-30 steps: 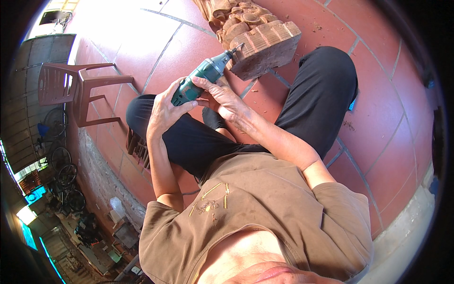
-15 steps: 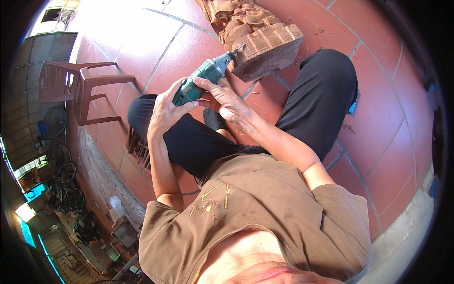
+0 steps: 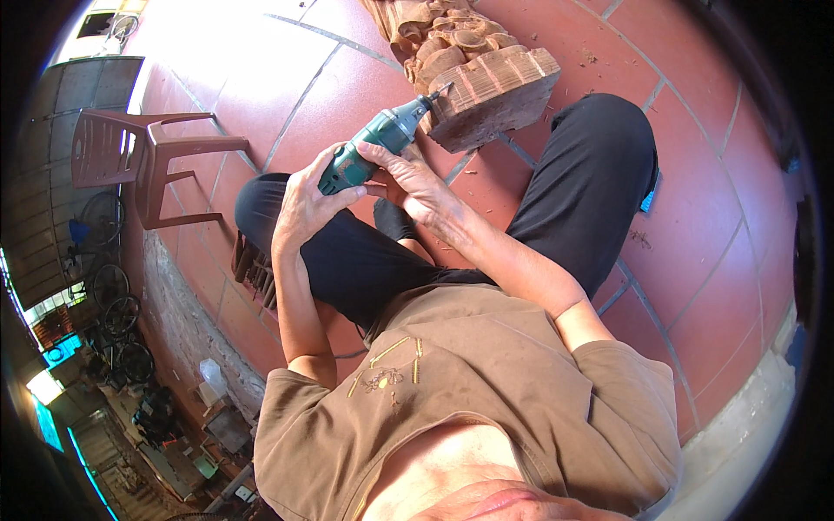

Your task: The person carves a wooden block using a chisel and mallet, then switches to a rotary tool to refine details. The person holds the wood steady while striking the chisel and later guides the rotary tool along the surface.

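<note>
A green rotary tool [image 3: 372,149] with a grey nose is held between both my hands, in front of my knees. My left hand [image 3: 304,198] wraps round its rear end. Further forward, my right hand [image 3: 410,178] grips the body from the right, some of its fingers hidden beneath. The tool's thin bit points up and right at a carved wooden sculpture [image 3: 465,61], overlapping the near edge of its thick base [image 3: 499,100]; whether it touches the wood I cannot tell. The sculpture lies on its side, rounded carving toward the far side.
Red tiles [image 3: 695,208] cover the floor, with wood chips [image 3: 591,56] scattered near the sculpture. A brown plastic chair [image 3: 152,161] stands at the left. Beside my right knee lies a small blue object [image 3: 650,198]. Bicycles [image 3: 113,295] and clutter fill the far left.
Almost nothing differs. The sculpture and the tool appear very slightly shifted in the picture, and both hands keep the same grip.
</note>
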`<state>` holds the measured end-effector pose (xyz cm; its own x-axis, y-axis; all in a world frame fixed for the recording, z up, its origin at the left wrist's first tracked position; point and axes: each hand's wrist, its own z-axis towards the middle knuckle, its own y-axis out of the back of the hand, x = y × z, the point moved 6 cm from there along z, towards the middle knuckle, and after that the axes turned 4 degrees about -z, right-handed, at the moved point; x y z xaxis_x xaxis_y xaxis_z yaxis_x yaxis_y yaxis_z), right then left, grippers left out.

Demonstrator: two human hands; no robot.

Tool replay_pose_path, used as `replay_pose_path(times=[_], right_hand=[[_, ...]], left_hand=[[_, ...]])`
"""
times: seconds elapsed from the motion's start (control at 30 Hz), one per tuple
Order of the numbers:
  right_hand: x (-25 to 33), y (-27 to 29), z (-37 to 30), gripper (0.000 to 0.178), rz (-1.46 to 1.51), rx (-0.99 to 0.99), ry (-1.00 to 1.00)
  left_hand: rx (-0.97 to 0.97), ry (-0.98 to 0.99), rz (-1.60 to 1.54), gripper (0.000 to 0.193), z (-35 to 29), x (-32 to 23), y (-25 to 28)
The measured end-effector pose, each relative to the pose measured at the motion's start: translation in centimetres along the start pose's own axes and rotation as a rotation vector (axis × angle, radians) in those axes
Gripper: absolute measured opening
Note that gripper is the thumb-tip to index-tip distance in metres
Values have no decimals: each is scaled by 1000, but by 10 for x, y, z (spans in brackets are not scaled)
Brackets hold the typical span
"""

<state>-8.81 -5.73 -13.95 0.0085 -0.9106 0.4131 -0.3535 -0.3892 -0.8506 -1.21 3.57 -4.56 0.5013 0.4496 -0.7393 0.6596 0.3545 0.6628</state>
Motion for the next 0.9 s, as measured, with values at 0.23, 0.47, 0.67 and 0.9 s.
replay_pose_path(times=[0.23,0.47,0.67,0.9], right_hand=[[0,0,0,27,13,0,4],[1,-1,1,27,7,1,-12],[2,-1,2,26,19,19,-5],[3,-1,2,26,3,19,-10]], left_hand=[[8,6,-1,65,1,-1,0],[0,-44,7,61,1,-2,1],[-13,-33,20,61,1,-5,1],[-10,-7,31,62,2,-5,2]])
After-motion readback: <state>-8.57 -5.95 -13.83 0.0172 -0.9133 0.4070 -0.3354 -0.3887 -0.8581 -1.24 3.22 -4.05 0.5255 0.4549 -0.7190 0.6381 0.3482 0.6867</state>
